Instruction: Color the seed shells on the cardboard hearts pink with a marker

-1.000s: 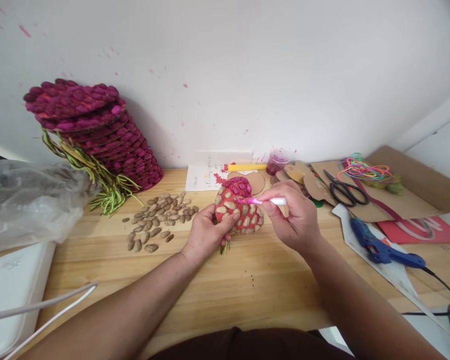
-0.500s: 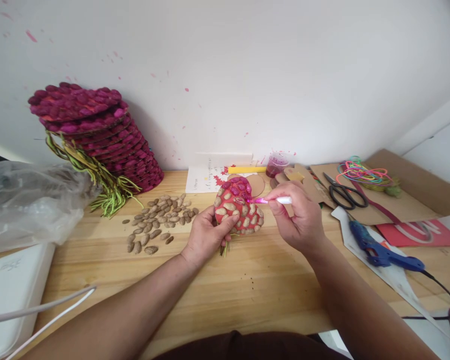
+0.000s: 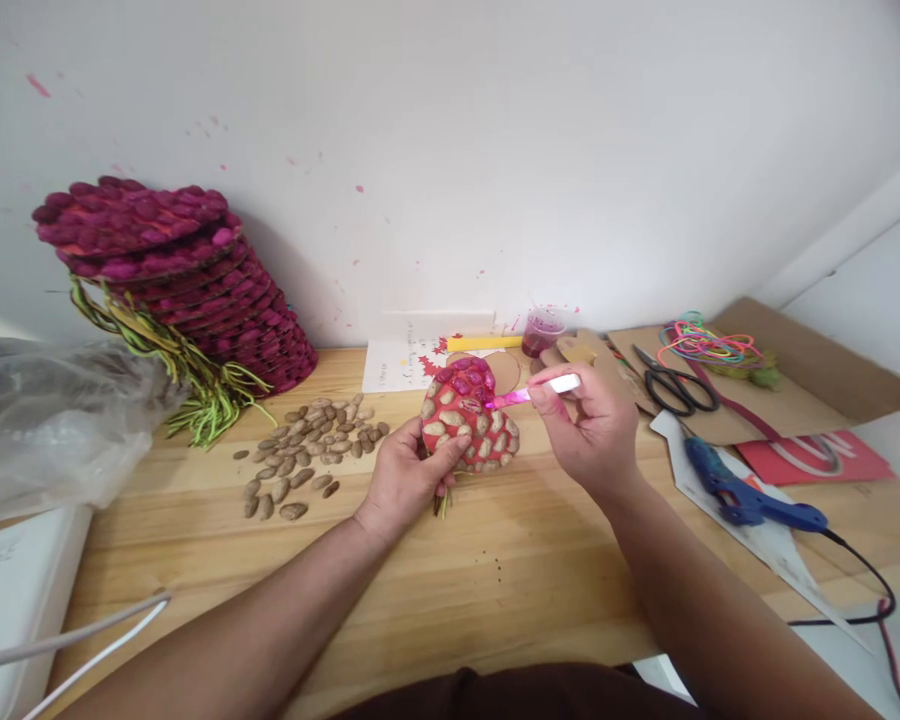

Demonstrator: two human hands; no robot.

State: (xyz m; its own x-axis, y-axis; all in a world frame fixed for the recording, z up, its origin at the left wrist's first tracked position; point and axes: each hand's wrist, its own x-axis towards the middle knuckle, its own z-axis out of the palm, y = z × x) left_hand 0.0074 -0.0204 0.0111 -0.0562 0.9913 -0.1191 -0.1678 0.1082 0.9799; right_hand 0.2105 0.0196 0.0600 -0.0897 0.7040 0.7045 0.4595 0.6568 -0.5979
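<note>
My left hand [image 3: 412, 467] grips a red disc [image 3: 471, 425] covered with beige, bean-like seeds, thumb on its face. The seeds along its upper part are coated magenta; the lower ones are bare. Thin green strands hang below it. In my right hand [image 3: 589, 425] is a white-handled paintbrush [image 3: 555, 386], pinched between thumb and fingers, its pink-stained end at the disc's painted edge. A clear cup of magenta paint [image 3: 541, 333] stands behind, by the wall. Loose mottled seeds [image 3: 300, 455] lie left of my left hand.
At left lean stacked magenta seed-covered discs [image 3: 187, 270] with green strings, near a plastic bag [image 3: 52, 420] and a white box [image 3: 26, 570] with cables. On the right lie scissors [image 3: 679, 388], a blue glue gun [image 3: 750, 495], cardboard [image 3: 832, 375] and colourful cords [image 3: 709, 343].
The brush is now held at a steeper tilt, its handle end higher, with the tip still at the disc. The whole view has shifted slightly.
</note>
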